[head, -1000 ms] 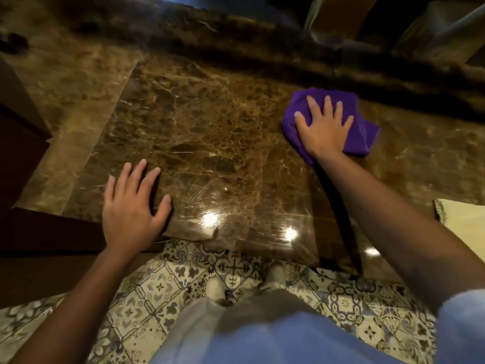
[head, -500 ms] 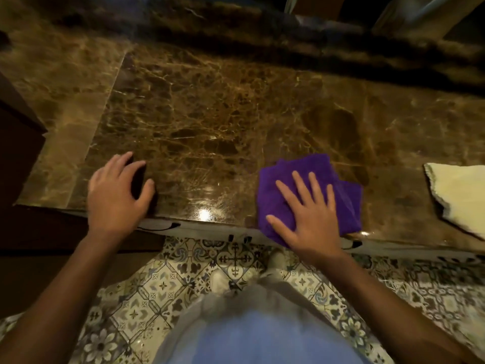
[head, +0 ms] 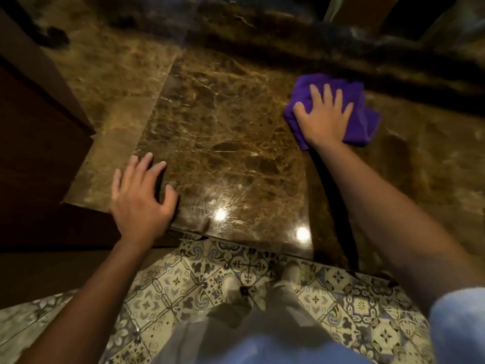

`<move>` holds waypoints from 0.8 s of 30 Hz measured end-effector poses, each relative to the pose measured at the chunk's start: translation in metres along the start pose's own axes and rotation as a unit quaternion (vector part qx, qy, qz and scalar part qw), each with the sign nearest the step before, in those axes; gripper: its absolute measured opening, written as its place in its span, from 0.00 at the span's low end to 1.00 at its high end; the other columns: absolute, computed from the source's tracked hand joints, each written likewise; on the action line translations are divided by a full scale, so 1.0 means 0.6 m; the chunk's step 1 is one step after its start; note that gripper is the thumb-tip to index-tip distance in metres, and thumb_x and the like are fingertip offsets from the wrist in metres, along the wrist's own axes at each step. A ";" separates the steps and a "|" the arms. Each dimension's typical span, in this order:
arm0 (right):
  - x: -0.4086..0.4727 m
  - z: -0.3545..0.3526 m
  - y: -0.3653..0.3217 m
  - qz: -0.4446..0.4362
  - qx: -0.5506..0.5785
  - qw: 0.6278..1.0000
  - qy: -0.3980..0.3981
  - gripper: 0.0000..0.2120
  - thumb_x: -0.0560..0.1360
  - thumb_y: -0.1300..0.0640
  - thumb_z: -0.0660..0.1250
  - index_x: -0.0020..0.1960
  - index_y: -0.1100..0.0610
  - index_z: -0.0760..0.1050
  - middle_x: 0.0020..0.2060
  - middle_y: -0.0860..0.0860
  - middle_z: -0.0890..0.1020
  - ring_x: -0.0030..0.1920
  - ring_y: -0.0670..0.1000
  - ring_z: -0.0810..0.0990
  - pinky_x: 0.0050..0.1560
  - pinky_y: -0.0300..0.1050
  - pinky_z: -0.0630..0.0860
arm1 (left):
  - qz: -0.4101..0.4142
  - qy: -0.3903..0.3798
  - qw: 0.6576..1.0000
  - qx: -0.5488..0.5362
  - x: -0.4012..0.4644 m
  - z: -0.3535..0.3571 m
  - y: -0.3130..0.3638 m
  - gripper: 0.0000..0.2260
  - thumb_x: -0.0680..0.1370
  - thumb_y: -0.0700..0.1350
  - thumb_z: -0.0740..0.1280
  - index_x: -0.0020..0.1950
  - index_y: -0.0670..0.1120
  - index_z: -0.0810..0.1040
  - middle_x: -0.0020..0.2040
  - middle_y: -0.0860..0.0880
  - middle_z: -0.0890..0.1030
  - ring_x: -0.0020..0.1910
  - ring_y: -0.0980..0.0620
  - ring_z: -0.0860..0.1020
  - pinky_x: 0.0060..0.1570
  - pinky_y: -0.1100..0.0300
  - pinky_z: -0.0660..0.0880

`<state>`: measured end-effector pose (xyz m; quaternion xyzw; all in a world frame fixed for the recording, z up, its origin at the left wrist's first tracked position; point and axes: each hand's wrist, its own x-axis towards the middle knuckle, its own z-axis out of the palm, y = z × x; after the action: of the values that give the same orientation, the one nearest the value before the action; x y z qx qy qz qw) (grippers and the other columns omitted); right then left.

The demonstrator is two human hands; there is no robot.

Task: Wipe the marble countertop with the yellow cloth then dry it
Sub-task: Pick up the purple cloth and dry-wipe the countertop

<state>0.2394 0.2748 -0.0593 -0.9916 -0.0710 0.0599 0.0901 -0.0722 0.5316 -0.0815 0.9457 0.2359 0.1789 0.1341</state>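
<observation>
Surface: glossy brown marble countertop with pale veining (head: 225, 132), spanning the far half of the view; near edge running left to right, two bright light reflections close to that edge.
Seam: straight joint left of centre, dividing a lighter, duller slab on the left from the darker polished slab.
Back edge: raised dark marble ledge (head: 301, 30) along the far side, blurred.
Cloth in use: crumpled purple microfibre cloth (head: 364, 119), lying flat on the countertop at far right, just short of the ledge; colour purple, not yellow.
Right hand: right hand (head: 324, 118) palm down on top of the purple cloth, fingers spread and extended toward the far side, pressing rather than gripping; nothing pinched between fingers; cloth edges showing on the left, far and right sides of the hand.
Right forearm: bare, stretched diagonally from near right to the cloth, casting a dark shadow on the marble beside it; pale blue sleeve (head: 459, 324) at near right corner.
Left hand: left hand (head: 140, 199) resting at the near edge of the countertop, left of centre, fingers loosely spread and slightly bent, thumb out to the right; holding nothing.
Spacing: both hands well apart, bare polished marble between them.
Floor: patterned cream and blue tile floor (head: 183, 279) below the near edge.
Left side: dark wooden cabinet panel (head: 39, 127) adjoining the lighter slab.
Far left corner: small dark object (head: 53, 36), too blurred to identify.
</observation>
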 end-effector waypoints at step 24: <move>-0.063 0.030 -0.169 -0.093 0.045 0.995 -0.002 0.29 0.80 0.37 0.56 0.80 0.39 0.60 0.82 0.51 0.60 0.83 0.60 0.52 0.78 0.70 0.45 | 0.020 -0.018 0.998 0.049 0.010 -0.029 -0.098 0.26 0.82 0.52 0.56 0.79 0.44 0.71 0.80 0.42 0.69 0.81 0.41 0.64 0.79 0.41 0.56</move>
<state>0.1868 0.3707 -0.0541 -0.9756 -0.1599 0.0563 0.1392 -0.0978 0.5874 -0.0838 0.9586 0.2234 0.1529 0.0887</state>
